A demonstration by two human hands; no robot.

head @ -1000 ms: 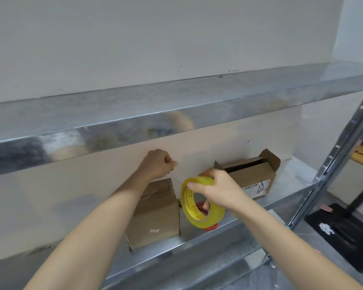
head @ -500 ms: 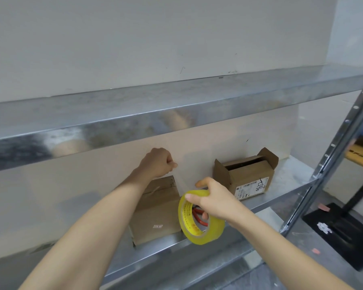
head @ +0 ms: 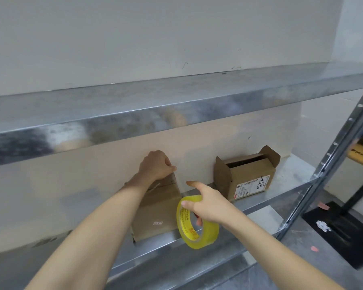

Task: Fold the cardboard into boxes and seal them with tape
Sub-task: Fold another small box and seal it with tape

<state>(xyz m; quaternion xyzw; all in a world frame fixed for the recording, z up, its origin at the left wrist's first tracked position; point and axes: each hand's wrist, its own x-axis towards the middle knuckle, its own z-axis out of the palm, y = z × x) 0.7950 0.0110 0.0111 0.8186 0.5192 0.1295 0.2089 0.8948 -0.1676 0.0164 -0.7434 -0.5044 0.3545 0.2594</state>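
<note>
A closed brown cardboard box (head: 155, 214) stands on the metal shelf (head: 281, 189). My left hand (head: 155, 166) sits curled over the box's top far edge and pinches the free end of a clear tape strip (head: 179, 183). That strip runs down to a yellow tape roll (head: 194, 225), which my right hand (head: 205, 204) grips in front of the box, index finger pointing left. A second box (head: 247, 174) with open flaps and a white label stands to the right on the same shelf.
An upper metal shelf (head: 176, 105) overhangs the work area, with a white wall behind it. A perforated steel upright (head: 331, 151) stands at the right. Beyond it lie a black mat (head: 344, 227) on the floor and something red behind the tape roll.
My right hand has drawn the yellow roll down and toward me, lengthening the tape strip. My left hand has stayed at the box's top edge.
</note>
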